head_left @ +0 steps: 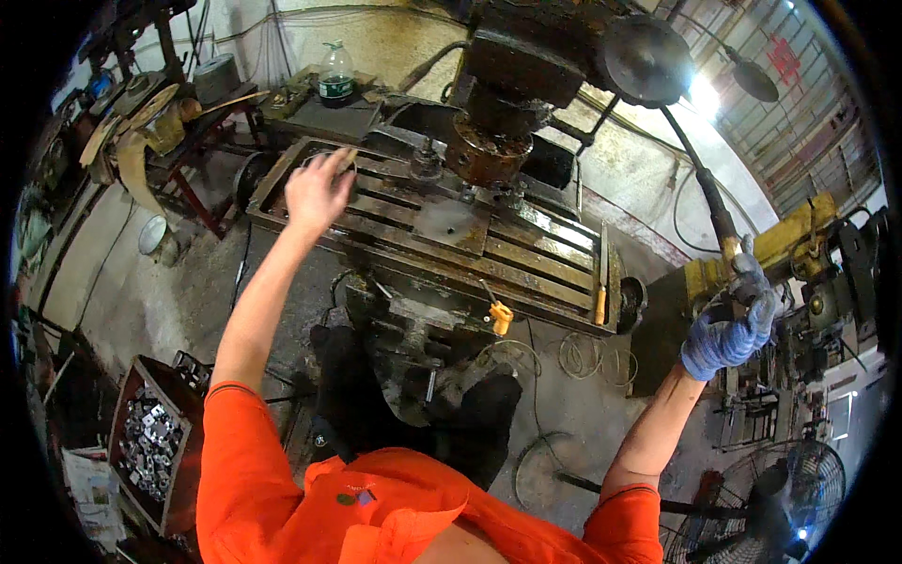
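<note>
My right hand [731, 331] wraps the lever [711, 195] low down, likely the surest hold on stiff metal, but I can't tell whether my left hand [318, 193] pinches anything.

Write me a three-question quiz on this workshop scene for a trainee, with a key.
1. Which hand is gloved?
2. True or false: the orange-handled tool lies at the right end of the machine table.
3. What does the crate at lower left hold? A) wood chips B) small metal pieces C) folded rags

Key:
1. The right hand; the left hand is bare.
2. True.
3. B, small metal pieces.
</note>
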`<action>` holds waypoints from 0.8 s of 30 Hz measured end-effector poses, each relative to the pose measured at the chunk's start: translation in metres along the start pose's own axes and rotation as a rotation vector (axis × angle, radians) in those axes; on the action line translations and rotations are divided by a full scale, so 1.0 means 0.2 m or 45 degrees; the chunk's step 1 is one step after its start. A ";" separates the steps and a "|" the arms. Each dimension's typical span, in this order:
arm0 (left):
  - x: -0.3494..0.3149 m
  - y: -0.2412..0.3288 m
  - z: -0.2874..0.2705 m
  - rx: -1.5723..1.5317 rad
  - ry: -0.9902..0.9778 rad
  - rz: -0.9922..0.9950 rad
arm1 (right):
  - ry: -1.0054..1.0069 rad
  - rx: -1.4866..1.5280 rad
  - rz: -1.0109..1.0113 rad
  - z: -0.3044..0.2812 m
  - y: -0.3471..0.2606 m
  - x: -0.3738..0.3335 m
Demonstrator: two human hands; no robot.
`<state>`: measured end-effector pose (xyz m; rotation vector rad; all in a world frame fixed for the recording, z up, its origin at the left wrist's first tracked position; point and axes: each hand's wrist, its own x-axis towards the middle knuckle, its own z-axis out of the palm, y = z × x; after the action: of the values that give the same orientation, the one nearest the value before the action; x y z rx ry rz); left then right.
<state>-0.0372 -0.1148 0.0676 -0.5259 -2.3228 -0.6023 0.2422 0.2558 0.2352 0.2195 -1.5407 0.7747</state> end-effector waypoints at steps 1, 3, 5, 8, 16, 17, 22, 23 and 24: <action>-0.01 -0.06 -0.05 0.140 -0.039 -0.032 | -0.018 0.025 -0.003 0.00 0.00 0.00; -0.06 -0.20 -0.05 0.295 -0.111 0.037 | -0.052 0.076 -0.014 -0.01 0.01 0.00; -0.10 -0.26 0.03 0.341 -0.238 0.110 | -0.096 0.161 -0.049 -0.02 0.02 0.02; -0.13 -0.34 0.11 0.354 -0.340 0.245 | 0.024 0.144 0.035 0.03 -0.01 0.01; -0.03 -0.38 0.01 0.174 -0.289 0.016 | -0.056 0.145 -0.018 -0.01 0.00 0.04; -0.01 -0.38 0.00 0.157 -0.362 -0.048 | -0.048 0.146 -0.019 -0.02 0.01 0.04; 0.07 -0.44 0.05 0.167 -0.529 -0.159 | -0.059 0.182 -0.021 -0.02 0.02 0.05; 0.08 -0.43 0.03 0.153 -0.514 -0.149 | -0.047 0.170 -0.011 -0.01 0.02 0.04; 0.09 -0.44 0.02 0.141 -0.497 -0.140 | -0.049 0.166 -0.014 -0.01 0.02 0.04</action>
<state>-0.0964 -0.1803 0.0541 -0.5011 -2.7510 -0.4477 0.2406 0.2637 0.2419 0.3409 -1.5255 0.8678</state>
